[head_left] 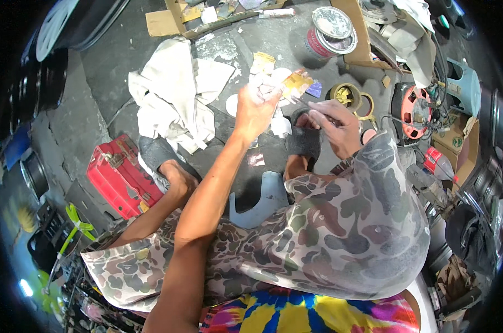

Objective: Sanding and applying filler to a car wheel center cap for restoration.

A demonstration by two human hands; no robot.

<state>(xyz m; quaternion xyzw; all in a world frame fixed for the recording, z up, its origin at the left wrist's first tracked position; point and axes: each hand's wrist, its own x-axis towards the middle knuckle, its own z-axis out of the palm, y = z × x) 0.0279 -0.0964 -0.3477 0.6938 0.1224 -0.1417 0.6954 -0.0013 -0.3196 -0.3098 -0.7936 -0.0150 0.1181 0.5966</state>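
Observation:
My left hand (257,108) is raised in front of me, its fingers closed on a yellow, pale-smeared flat piece (297,83). My right hand (339,127) is just right of it, fingers pinched together. A thin dark thing seems to stick out from those fingertips toward the left hand, too small to make out. Below the hands lie yellow sheets (263,62) like sandpaper, a purple piece (314,89) and a white disc (232,105). Rolls of tape (345,96) lie beyond the right hand.
A smeared can (330,39) stands at the far side beside a cardboard box (368,50) of scraps. White cloth (171,89) and a red toolbox (121,177) lie left. A cable reel (415,111) and a bottle (440,164) are right. A light-blue stool (261,200) is under me.

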